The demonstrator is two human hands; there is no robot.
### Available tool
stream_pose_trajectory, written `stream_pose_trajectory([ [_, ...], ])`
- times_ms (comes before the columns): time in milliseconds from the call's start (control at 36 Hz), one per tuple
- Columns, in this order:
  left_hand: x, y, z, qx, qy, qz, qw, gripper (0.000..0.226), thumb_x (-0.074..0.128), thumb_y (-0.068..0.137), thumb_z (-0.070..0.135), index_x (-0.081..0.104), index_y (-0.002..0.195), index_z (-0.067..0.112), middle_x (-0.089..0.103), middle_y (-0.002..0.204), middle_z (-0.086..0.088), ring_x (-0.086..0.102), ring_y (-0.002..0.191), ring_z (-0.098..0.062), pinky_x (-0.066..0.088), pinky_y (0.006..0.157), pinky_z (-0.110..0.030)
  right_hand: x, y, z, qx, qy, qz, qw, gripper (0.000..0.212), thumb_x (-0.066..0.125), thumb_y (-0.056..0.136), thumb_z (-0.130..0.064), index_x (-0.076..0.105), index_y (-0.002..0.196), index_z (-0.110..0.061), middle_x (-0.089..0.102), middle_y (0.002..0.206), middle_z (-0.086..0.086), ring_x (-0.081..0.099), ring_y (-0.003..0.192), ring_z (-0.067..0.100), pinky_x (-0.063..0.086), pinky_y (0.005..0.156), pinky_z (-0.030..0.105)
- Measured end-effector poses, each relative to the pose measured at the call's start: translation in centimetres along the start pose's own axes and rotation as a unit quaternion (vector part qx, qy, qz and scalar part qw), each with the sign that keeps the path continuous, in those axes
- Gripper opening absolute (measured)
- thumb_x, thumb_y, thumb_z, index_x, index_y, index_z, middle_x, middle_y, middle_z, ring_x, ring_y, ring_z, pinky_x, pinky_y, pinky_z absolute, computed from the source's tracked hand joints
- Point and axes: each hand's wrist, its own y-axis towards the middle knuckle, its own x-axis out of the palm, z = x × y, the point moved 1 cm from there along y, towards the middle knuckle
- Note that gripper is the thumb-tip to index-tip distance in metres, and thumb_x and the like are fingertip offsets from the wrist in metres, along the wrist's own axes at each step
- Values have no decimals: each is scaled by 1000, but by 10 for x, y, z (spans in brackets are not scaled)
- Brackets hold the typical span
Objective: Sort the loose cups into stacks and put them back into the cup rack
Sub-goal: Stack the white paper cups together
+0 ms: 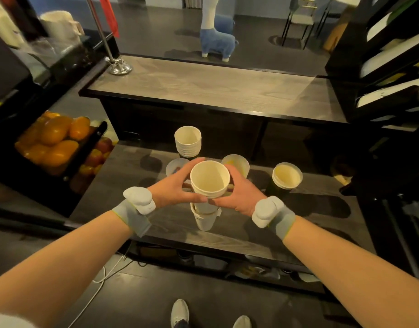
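The tall stack of cream paper cups (pixel 207 195) stands upright on the dark wood-grain surface (pixel 305 209), its long axis vertical and tipped slightly toward the viewer, mouth open upward. Both hands meet on its upper part: the left hand (pixel 175 185) wraps it from one side and the right hand (pixel 239 192) from the other, each grip clamped on the stack just below the rolled rims. Neither hand is clearly nearer; they mirror each other.

Behind this stack stands a shorter stack of cream ribbed-rim paper cups (pixel 187 142). Two translucent plastic cups sit just behind the hands, one on the left (pixel 174 166) and a yellowish one on the right (pixel 237 163). Further to the stack's right is a dark-sleeved cup with a pale yellow inside (pixel 286 177).

The black cup rack with slanted slots (pixel 388 74) lies well apart, up and to the right of the held stack, so the carry probably swings that way, with the stack laid over to suit the slots. The paper looks light, smooth and easily crushed.
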Motion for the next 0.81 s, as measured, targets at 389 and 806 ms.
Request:
stream_pose_trajectory([
  [389,31,0,-28,-50,40,-40,997,82,73,88,33,19,149,46,39,153,10,41,141,-14,38,115,-38,27,-1,53,64,-113,-2,992,82,85,71,-28,41,139,-32,57,132,-5,55,118,16,47,92,31],
  [806,0,37,15,-23,76,-22,997,71,69,88,41,35,149,30,39,155,8,36,143,-17,35,108,-30,-57,-11,50,103,-74,77,989,55,76,83,-24,49,131,-28,57,127,-6,63,100,5,56,73,21],
])
